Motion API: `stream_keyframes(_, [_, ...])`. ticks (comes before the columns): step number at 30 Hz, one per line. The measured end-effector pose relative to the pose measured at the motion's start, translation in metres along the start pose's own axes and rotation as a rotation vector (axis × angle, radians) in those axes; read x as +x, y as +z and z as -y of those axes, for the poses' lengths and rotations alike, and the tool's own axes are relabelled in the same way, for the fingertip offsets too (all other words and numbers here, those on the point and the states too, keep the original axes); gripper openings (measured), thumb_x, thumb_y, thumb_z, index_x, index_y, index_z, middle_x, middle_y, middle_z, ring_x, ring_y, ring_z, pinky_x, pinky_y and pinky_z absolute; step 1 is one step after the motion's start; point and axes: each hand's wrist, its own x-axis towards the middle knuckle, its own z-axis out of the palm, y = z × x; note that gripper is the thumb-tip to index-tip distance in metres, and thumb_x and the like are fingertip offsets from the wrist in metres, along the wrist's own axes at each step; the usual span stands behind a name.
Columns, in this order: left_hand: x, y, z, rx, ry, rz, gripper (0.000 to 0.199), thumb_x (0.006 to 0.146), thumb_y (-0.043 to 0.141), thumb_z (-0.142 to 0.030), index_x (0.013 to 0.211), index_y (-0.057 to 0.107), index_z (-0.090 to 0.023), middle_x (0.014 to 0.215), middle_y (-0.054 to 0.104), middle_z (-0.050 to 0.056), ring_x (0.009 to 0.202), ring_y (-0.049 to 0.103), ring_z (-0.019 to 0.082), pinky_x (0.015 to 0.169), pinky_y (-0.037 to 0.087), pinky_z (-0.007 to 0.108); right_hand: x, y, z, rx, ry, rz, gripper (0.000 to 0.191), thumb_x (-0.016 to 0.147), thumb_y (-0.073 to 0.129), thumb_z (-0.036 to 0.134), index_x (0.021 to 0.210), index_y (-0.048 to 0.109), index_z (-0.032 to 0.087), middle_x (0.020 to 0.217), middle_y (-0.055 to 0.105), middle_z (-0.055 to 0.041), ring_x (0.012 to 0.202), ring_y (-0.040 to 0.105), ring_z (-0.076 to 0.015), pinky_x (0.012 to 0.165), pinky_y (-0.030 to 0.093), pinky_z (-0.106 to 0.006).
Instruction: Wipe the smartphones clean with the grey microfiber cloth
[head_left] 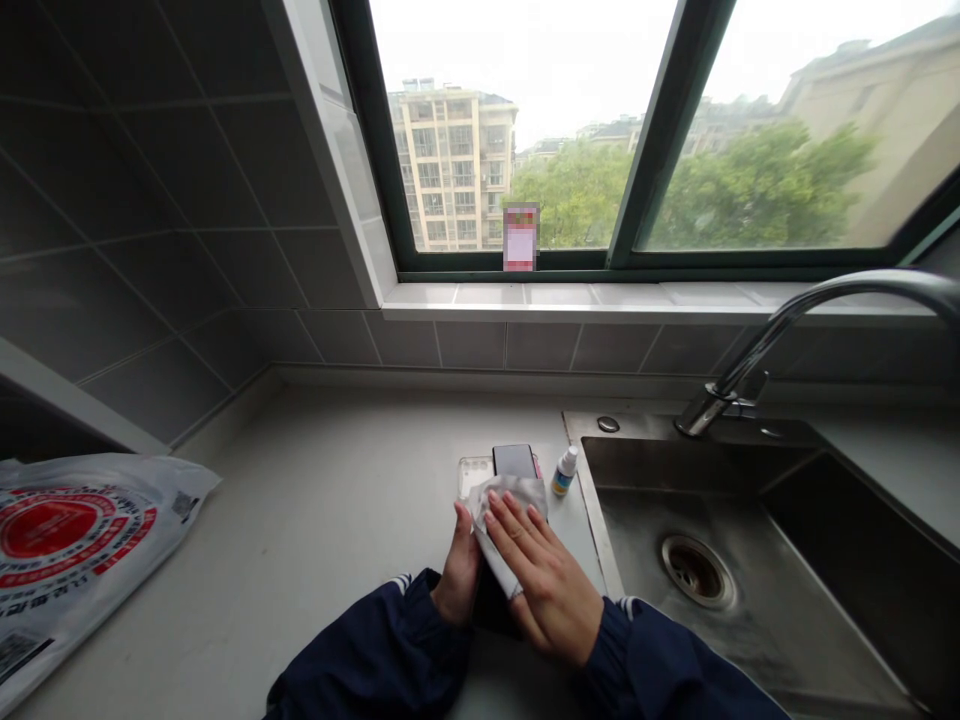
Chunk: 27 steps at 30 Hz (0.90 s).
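A grey cloth lies over a dark phone in front of me. My left hand grips the phone from its left side, thumb up along the edge. Flat across the cloth, my right hand presses it against the phone with its fingers stretched out; its thumb is partly hidden. Beyond the cloth shows a phone-like dark screen; whether it belongs to the held phone I cannot tell. A clear phone case rests beside it on the left. To the right stands a small white-capped spray bottle.
A steel sink with a curved faucet is set into the white counter on the right. At the left lies a printed plastic bag. Behind the counter, a tiled sill runs under the window.
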Motion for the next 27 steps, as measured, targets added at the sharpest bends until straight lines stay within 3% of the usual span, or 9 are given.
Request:
stream_keyframes(4, [-0.001,0.003,-0.001,0.103,0.001,0.134,0.054,0.095,0.037,-0.053,0.127,0.062,-0.018,0.146,0.049,0.007,0.148,0.017,0.023,0.122,-0.004,0.038,-0.001,0.002,-0.003,-0.012,0.021,-0.072,0.077,0.082,0.038,0.021,0.155,0.015,0.008,0.163,0.004,-0.0111,0.149,0.009,-0.032,0.119,0.017,-0.05])
stream_keyframes(12, [-0.002,0.011,-0.002,0.357,-0.007,0.281,0.062,0.092,0.038,-0.059,0.142,0.047,-0.022,0.155,0.036,0.004,0.15,0.009,0.024,0.123,0.003,0.038,-0.003,-0.006,-0.016,0.023,0.067,-0.217,0.07,0.088,0.031,0.021,0.155,0.015,0.01,0.162,0.01,-0.0113,0.148,0.012,-0.0329,0.117,0.022,-0.053])
stream_keyframes(16, [-0.005,0.012,-0.005,0.395,-0.045,0.232,0.054,0.096,0.038,-0.048,0.143,0.045,-0.022,0.151,0.043,0.007,0.147,0.02,0.027,0.122,0.011,0.041,-0.006,-0.01,-0.021,0.027,0.059,-0.249,0.066,0.09,0.03,0.022,0.155,0.017,0.012,0.162,0.013,-0.0104,0.148,0.012,-0.0337,0.116,0.022,-0.055])
stream_keyframes(20, [-0.006,0.016,-0.009,0.349,-0.076,0.207,0.057,0.094,0.043,-0.05,0.141,0.048,-0.019,0.145,0.05,0.011,0.14,0.036,0.032,0.118,0.026,0.045,-0.01,-0.009,-0.024,0.013,0.054,-0.265,0.065,0.092,0.03,0.025,0.155,0.018,0.012,0.162,0.014,-0.0105,0.148,0.012,-0.0357,0.115,0.024,-0.056])
stream_keyframes(24, [-0.008,0.017,-0.014,0.293,-0.208,0.129,0.062,0.092,0.041,-0.057,0.145,0.041,-0.025,0.136,0.058,0.013,0.12,0.057,0.035,0.1,0.048,0.052,-0.014,-0.007,-0.029,-0.005,0.064,-0.253,0.065,0.092,0.032,0.022,0.155,0.017,0.013,0.161,0.015,-0.0102,0.148,0.012,-0.0359,0.115,0.024,-0.056])
stream_keyframes(27, [-0.008,0.017,-0.017,0.263,-0.277,0.118,0.068,0.09,0.04,-0.062,0.148,0.034,-0.028,0.13,0.061,0.015,0.107,0.064,0.035,0.085,0.055,0.054,-0.016,-0.006,-0.03,-0.013,0.073,-0.253,0.066,0.091,0.033,0.019,0.155,0.017,0.013,0.161,0.016,-0.0104,0.148,0.012,-0.036,0.115,0.024,-0.056])
